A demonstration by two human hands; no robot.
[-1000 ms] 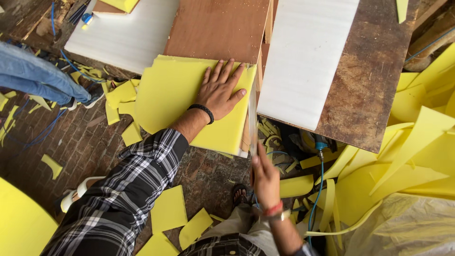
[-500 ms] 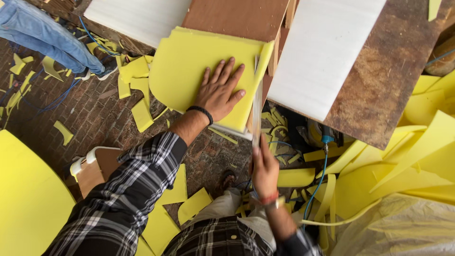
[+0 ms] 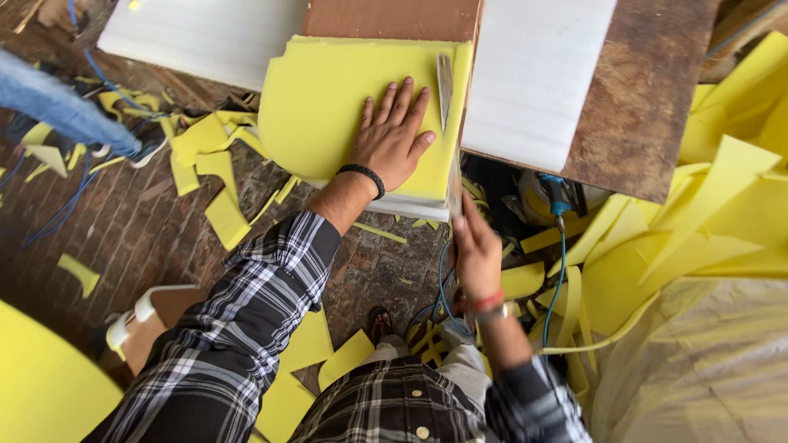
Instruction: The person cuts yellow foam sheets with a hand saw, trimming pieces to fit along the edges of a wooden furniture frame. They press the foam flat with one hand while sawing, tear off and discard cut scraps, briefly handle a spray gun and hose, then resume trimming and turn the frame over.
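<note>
My left hand (image 3: 392, 135) lies flat, fingers spread, on a yellow foam sheet (image 3: 328, 107). The sheet rests on a white foam slab (image 3: 402, 205) at the table's near edge. Just below the sheet's right corner, my right hand (image 3: 476, 250) grips the handle of a long thin blade (image 3: 447, 90). The blade runs up along the right edge of the yellow sheet, close to my left fingertips. The hand and blade are slightly blurred.
Another white slab (image 3: 533, 74) lies on a brown wooden board (image 3: 648, 107) to the right. Yellow foam offcuts (image 3: 722, 205) pile up at right, scraps (image 3: 213, 164) litter the brick floor. Another person's jeans leg (image 3: 57, 107) is at left. A blue cable (image 3: 560, 271) hangs below the table.
My right hand has risen to the foam's near right corner and the blade now lies along that edge. My left hand stays pressed on the sheet. The view has shifted.
</note>
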